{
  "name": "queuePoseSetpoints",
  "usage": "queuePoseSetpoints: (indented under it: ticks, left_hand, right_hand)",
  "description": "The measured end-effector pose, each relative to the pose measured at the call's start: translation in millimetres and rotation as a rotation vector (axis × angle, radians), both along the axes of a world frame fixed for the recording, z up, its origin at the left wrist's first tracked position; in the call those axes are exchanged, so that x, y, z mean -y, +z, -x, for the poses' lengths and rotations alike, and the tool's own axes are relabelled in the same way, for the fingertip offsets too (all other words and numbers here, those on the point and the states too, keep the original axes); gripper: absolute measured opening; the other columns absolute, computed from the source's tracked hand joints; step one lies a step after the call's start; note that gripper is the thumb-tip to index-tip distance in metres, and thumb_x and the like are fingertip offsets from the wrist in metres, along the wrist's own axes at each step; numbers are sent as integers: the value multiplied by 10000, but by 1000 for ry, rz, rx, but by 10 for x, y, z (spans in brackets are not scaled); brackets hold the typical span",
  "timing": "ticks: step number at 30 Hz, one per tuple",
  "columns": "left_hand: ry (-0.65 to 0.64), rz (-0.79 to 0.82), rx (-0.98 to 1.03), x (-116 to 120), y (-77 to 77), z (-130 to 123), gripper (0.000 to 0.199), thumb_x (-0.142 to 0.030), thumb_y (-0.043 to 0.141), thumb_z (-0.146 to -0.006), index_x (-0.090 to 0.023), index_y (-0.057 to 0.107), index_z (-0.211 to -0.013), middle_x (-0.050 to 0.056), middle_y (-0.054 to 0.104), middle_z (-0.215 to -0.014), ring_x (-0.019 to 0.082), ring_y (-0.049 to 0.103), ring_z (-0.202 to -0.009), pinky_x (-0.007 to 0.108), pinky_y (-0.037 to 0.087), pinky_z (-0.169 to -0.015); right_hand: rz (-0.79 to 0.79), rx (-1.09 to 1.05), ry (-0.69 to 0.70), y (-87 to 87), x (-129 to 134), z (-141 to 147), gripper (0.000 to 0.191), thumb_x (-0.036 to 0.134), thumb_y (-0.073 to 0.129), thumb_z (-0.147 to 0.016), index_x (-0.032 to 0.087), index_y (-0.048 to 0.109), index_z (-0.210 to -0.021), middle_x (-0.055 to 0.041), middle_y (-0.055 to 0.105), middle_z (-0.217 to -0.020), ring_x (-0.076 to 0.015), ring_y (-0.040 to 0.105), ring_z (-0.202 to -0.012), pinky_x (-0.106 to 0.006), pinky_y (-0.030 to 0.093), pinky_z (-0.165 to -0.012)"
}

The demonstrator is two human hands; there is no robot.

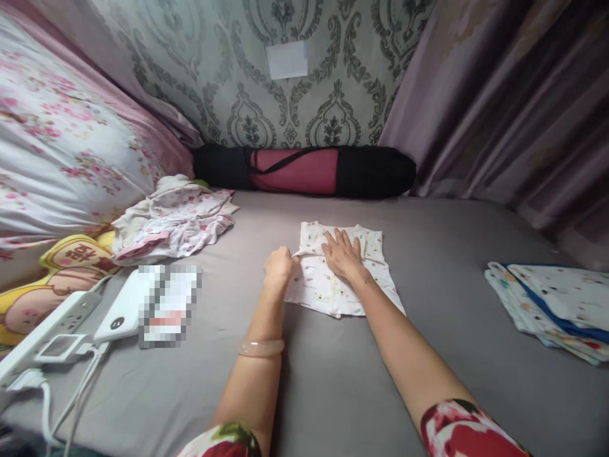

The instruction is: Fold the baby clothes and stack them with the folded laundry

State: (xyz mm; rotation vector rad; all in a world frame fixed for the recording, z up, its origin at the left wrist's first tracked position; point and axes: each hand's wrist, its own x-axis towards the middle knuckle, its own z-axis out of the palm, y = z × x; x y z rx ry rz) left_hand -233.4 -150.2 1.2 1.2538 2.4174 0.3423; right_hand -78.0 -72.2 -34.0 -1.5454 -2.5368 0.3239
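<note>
A small white patterned shirt [349, 293] with a buttoned front lies on the grey sheet, partly folded. My left hand [280, 265] is closed at its left edge, pinching the cloth between thumb and fingers. Flat on the upper part of the shirt rests my right hand [343, 254], its fingers spread and gripping nothing. The right palm covers some of the fabric beneath it.
On the right sits a stack of folded clothes [547, 298]. A crumpled heap of clothes [181, 212] lies at the left, near a power strip [61, 324] and a white power bank [126, 304]. Along the wall stretches a black-and-pink bag [295, 170].
</note>
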Motion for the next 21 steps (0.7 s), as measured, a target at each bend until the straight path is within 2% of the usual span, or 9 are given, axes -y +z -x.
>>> queuePoseSetpoints:
  ticks: [4, 7, 10, 13, 16, 21]
  left_hand:
    - [-8, 14, 19, 17, 53, -41, 184, -272, 532, -846, -171, 672, -911, 220, 698, -1024, 332, 668, -986, 360, 485, -756]
    - [-84, -72, -58, 48, 61, -80, 227, -182, 483, -858, -155, 621, -1036, 205, 662, -1101, 304, 636, -1045, 353, 472, -816]
    - [-190, -170, -129, 77, 48, -92, 272, -129, 456, -854, -152, 568, -1101, 177, 624, -1156, 273, 588, -1091, 336, 450, -867]
    - [-257, -205, -146, 88, 35, -81, 257, -150, 458, -867, -164, 546, -1108, 148, 617, -1146, 258, 566, -1085, 331, 431, -890]
    - [-281, -225, -141, 76, 19, -70, 226, -182, 461, -889, -183, 545, -1099, 126, 628, -1113, 244, 568, -1064, 323, 420, -892]
    - [-282, -221, -137, 34, -39, -56, 209, -191, 420, -917, -180, 572, -1061, 123, 645, -1095, 243, 588, -1041, 317, 433, -853]
  right_hand:
    - [68, 26, -11, 54, -33, 10, 571, 424, 219, -1003, 202, 274, -1526, -105, 173, -1613, -283, 89, -1481, -573, 25, -1153]
    - [176, 81, -15, 171, -107, 51, 592, 428, 271, -984, 181, 283, -1522, -131, 182, -1608, -317, 100, -1475, -596, 50, -1141]
    - [118, 81, 32, 313, -216, 170, 542, 397, 394, -944, 174, 440, -1435, -153, 372, -1520, -335, 252, -1415, -571, 132, -1129]
    - [-15, 1, 48, 398, -332, 375, 422, 342, 383, -955, 205, 585, -1300, -131, 544, -1369, -312, 405, -1293, -486, 258, -1082]
    - [-16, -19, 7, 391, -440, 592, 394, 311, 350, -973, 215, 654, -1205, -136, 596, -1288, -314, 449, -1228, -450, 330, -1006]
    - [45, -28, -51, 263, -579, 794, 300, 317, 449, -947, 208, 680, -1104, -119, 609, -1257, -297, 449, -1220, -414, 328, -990]
